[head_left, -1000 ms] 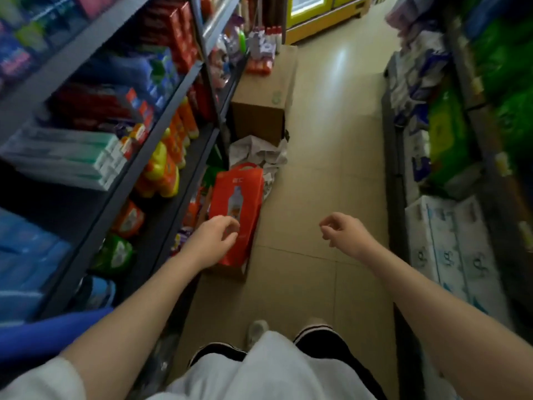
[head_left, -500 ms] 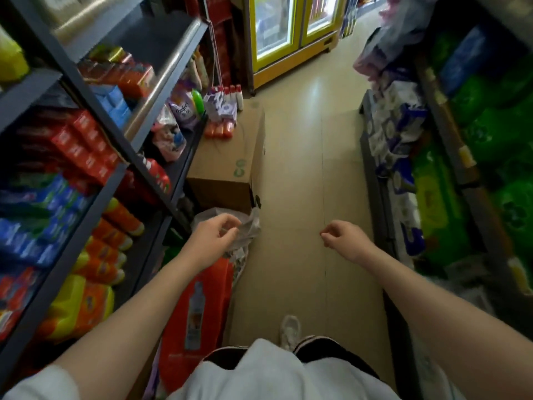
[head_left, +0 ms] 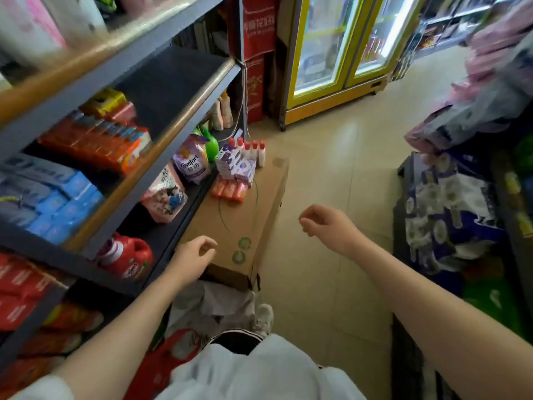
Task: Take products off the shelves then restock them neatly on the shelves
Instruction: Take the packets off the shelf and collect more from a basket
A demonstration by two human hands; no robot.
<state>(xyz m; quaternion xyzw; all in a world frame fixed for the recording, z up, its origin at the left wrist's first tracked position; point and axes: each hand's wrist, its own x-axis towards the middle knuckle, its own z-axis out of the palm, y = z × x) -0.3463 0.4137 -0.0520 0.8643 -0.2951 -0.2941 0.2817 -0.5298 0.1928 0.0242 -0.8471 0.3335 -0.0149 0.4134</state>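
both hands hang loosely curled and empty: left hand (head_left: pixel 193 256) over the cardboard box (head_left: pixel 245 215), right hand (head_left: pixel 327 225) over the aisle. small bottles (head_left: pixel 250 150) on the box look light (likely slippery); grip their bodies.

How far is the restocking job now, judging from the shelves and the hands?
Done: some products sit off the shelves on the cardboard box. In hand: nothing; the left hand and right hand are both empty. Left: the small bottles and packs there need shelving.
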